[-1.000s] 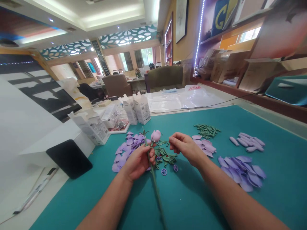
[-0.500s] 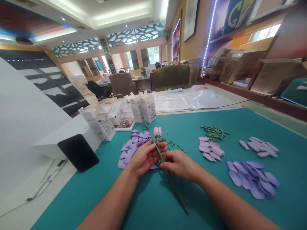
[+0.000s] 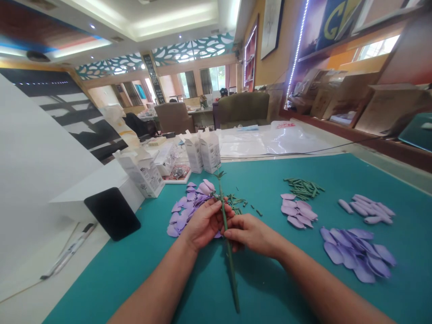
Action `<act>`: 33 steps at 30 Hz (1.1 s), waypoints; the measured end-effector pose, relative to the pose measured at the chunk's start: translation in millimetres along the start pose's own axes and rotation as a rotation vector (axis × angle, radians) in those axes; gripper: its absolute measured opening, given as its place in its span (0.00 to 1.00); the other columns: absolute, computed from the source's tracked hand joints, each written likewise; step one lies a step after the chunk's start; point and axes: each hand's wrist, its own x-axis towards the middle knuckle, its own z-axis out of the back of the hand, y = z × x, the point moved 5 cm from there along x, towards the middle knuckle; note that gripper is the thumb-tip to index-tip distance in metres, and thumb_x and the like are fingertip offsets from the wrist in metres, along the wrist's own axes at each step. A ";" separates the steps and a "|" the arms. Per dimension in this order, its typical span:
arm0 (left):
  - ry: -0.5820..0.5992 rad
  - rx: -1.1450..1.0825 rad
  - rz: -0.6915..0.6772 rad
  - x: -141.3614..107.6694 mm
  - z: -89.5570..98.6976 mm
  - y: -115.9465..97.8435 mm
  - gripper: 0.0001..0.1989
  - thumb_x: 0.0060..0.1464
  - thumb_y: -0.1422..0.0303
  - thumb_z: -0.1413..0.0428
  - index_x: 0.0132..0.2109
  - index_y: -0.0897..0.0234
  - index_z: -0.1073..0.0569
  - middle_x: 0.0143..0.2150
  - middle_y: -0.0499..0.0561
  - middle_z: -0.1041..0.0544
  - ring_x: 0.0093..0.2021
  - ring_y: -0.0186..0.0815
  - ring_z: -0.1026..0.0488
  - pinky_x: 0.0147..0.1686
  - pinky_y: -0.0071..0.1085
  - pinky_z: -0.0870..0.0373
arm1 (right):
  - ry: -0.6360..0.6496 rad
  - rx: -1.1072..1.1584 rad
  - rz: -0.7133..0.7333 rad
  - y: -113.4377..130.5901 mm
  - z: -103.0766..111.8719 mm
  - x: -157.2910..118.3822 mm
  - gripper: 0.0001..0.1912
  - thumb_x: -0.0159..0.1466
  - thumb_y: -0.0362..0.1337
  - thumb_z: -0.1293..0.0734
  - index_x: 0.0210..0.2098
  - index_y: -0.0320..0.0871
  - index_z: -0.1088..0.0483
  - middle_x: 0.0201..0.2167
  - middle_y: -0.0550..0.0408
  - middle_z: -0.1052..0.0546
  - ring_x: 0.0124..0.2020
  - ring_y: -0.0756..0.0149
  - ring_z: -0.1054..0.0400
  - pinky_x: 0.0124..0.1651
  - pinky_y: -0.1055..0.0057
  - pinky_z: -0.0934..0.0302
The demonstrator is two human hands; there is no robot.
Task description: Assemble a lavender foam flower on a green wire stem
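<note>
A long green flower stem (image 3: 231,270) runs between my hands, with small leaves at its far tip. My left hand (image 3: 204,225) is closed around its upper part, the thumb lying along it. My right hand (image 3: 253,234) pinches the same stem a little lower, thumb against fingers. A pale pink-purple artificial flower head (image 3: 206,186) tilts left beside the stem, above my left fingers; how it joins the stem is hidden. Under and behind my left hand lie loose purple petals (image 3: 182,209). Small green pieces (image 3: 238,200) are scattered just beyond my fingers.
On the green mat (image 3: 286,279), at right, lie large purple petals (image 3: 357,252), pink petals (image 3: 299,210), green sticks (image 3: 303,188) and pale purple buds (image 3: 367,208). A black tablet (image 3: 113,213) leans at left. White boxes (image 3: 209,153) stand at the back.
The stem has swung more upright, its lower end moving right and toward me. The flower head has gone from the stem's right side to its left. Both hands stay closed on the stem.
</note>
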 end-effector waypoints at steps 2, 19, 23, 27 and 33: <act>-0.002 0.016 -0.002 -0.6 -1.0 -0.7 0.04 0.55 0.74 0.44 0.39 0.68 0.29 0.27 0.49 0.24 0.27 0.32 0.25 0.30 0.27 0.27 | -0.012 0.006 -0.009 -0.4 6.0 -0.6 0.10 0.56 0.41 0.34 0.24 0.41 0.33 0.19 0.60 0.30 0.20 0.73 0.35 0.24 0.76 0.43; 0.020 0.142 -0.010 0.0 -0.9 -7.5 0.08 0.51 0.73 0.44 0.35 0.63 0.38 0.26 0.42 0.33 0.16 0.21 0.43 0.16 0.19 0.48 | -0.560 -0.640 -0.028 -18.3 98.5 -5.2 0.12 0.60 0.33 0.40 0.37 0.44 0.25 0.33 0.53 0.21 0.34 0.65 0.29 0.39 0.70 0.38; 0.009 0.145 -0.010 1.1 0.4 -7.4 0.08 0.51 0.73 0.44 0.34 0.63 0.38 0.26 0.43 0.32 0.16 0.21 0.43 0.16 0.19 0.48 | -0.410 -0.961 -0.073 -23.6 81.8 0.9 0.12 0.61 0.34 0.38 0.41 0.46 0.24 0.42 0.51 0.22 0.44 0.62 0.30 0.44 0.71 0.42; 0.015 0.151 0.005 1.5 0.5 -5.1 0.09 0.51 0.73 0.44 0.34 0.63 0.39 0.26 0.43 0.32 0.16 0.21 0.43 0.16 0.19 0.48 | -0.324 -1.100 -0.134 -23.4 74.5 -1.1 0.13 0.61 0.34 0.37 0.43 0.45 0.25 0.41 0.49 0.23 0.43 0.61 0.31 0.41 0.72 0.44; 0.029 0.170 0.027 1.9 0.1 -1.1 0.08 0.51 0.72 0.45 0.36 0.62 0.38 0.26 0.43 0.32 0.16 0.22 0.42 0.16 0.19 0.47 | -0.303 -1.115 -0.149 -24.7 72.0 -0.1 0.12 0.58 0.30 0.37 0.39 0.43 0.25 0.38 0.49 0.23 0.41 0.61 0.31 0.39 0.71 0.46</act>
